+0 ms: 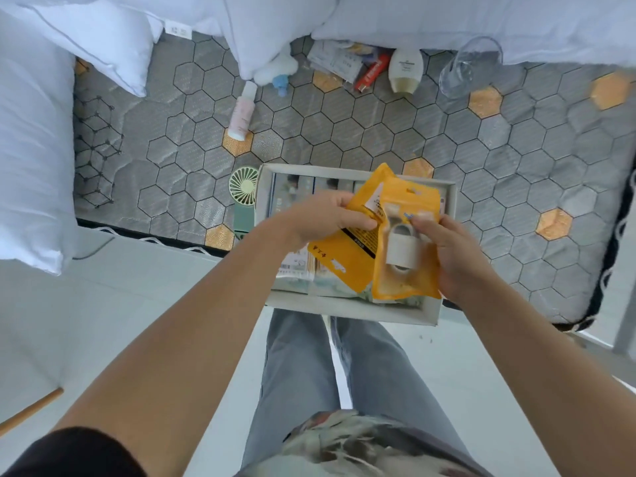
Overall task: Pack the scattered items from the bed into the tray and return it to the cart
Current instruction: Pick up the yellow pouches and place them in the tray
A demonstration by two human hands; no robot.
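Both hands are over the tray (351,313), which sits at the near edge of the bed (344,132), centre of the frame, just above my knees. My left hand (328,216) has its fingers curled round the rear yellow packet (344,259), pinching it near the top. My right hand (454,259) pinches the front yellow packet (409,284) between thumb and fingers. Through its clear window I can see what looks like a pale padlock (401,249). Neither packet is in the tray yet; both hang above it.

Progress looks to be around halfway. The tray already has a row of boxes along its far side and flat packs at the near end. Plenty is left, though. The green hand fan (243,187) lies touching the tray's left wall. A pink bottle (242,113) lies up centre-left. Along the top edge are a small blue-and-white soft thing (279,75), a heap of paper packets (332,60), a red tube (371,74), a cream bottle (406,72) and a clear cup (468,67) on its side. White pillows (103,43) crowd the upper left. The cart isn't in view, so the return trip hasn't begun.

Each yellow packet carries black print on a white label, and the rear one has a black band too. The red tube has white lettering. All of it is too blurred for me to read.
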